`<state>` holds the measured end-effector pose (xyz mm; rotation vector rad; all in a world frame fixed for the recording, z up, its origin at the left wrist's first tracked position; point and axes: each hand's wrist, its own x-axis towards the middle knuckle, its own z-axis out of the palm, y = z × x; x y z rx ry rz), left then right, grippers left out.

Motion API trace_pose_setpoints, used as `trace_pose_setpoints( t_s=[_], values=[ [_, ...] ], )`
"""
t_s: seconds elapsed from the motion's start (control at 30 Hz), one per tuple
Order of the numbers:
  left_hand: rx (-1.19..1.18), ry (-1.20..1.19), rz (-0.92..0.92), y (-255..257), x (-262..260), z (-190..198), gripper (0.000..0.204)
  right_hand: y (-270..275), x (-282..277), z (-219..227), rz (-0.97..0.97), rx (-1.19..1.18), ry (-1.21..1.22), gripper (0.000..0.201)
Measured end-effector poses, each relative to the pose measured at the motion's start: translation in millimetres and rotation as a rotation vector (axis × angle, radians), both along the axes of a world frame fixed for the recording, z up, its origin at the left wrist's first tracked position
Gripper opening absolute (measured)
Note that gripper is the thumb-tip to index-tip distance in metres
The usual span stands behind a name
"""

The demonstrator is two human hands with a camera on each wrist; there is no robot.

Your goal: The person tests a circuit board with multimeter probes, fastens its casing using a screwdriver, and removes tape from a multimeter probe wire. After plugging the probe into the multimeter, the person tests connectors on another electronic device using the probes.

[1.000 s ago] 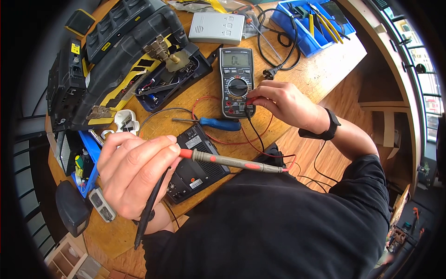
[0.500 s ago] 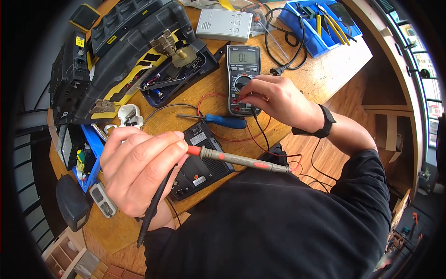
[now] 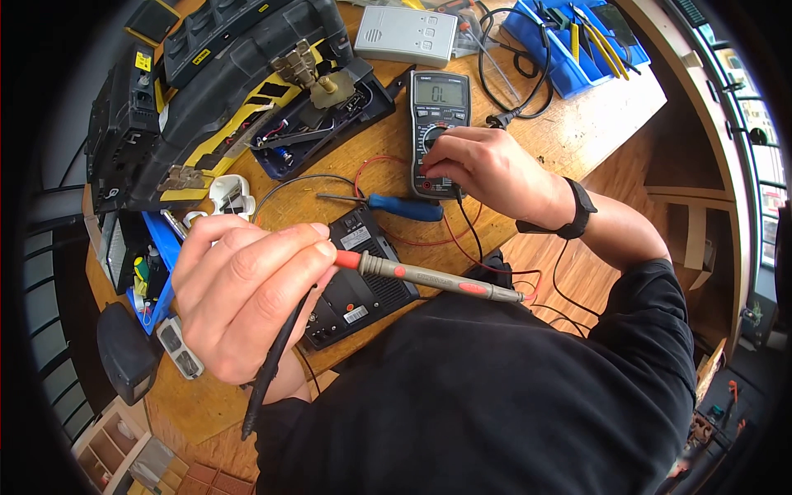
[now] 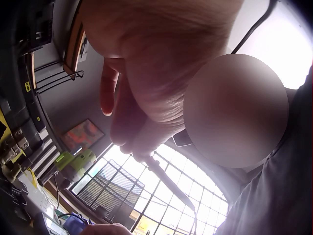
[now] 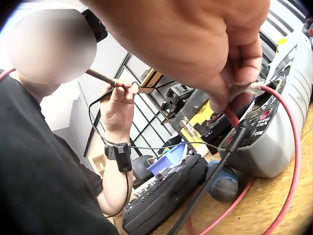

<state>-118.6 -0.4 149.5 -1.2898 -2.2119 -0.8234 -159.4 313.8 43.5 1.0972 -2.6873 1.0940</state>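
Observation:
The left hand (image 3: 247, 297) pinches a grey and red test probe (image 3: 445, 282) at its red end, its shaft pointing right across the person's shirt. A black test probe (image 3: 266, 375) hangs from the same hand, tip down. The right hand (image 3: 495, 169) is at the lower part of a grey and black multimeter (image 3: 455, 115), whose display reads OL. In the right wrist view its fingers pinch the red lead's plug (image 5: 232, 116) close over the sockets. Beside it a black plug (image 5: 240, 137) sits in the COM socket. The right hand partly covers the dial.
A blue-handled screwdriver (image 3: 404, 206) and a black vented device (image 3: 367, 289) lie near the meter. A large black and yellow case (image 3: 247, 91) stands at the left. Behind are a grey box with buttons (image 3: 396, 35), a blue bin of pliers (image 3: 569, 74) and a coiled black cable (image 3: 549, 58).
The right hand has moved from the meter's lower right side toward its left sockets. The left hand keeps both probes nearly still. The head view has shifted slightly.

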Motion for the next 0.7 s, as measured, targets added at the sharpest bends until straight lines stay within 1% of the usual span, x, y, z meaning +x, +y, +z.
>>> trace_pose_setpoints(
  t_s=[0.07,0.13,0.37,0.5,0.7],
  values=[
    [-0.003,0.001,0.003,0.7,-0.2,-0.1,0.041,0.6,-0.1,1.8,0.004,-0.011,-0.045,0.012],
    [0.017,0.051,0.058,4.4,-1.9,-1.0,0.024,0.1,-0.1,2.0,0.005,-0.004,-0.034,0.012],
    [0.020,0.045,0.054,3.7,-2.1,-1.0,0.024,-3.5,-1.0,1.3,-0.046,0.022,-0.007,0.010],
    [0.028,0.049,0.057,3.5,-1.9,-0.9,0.024,-3.0,-1.7,2.8,-0.029,0.027,0.006,0.010],
    [0.025,0.051,0.054,2.8,-2.0,-1.1,0.025,-5.2,1.1,1.0,-0.062,0.044,-0.002,0.009]
  ],
)
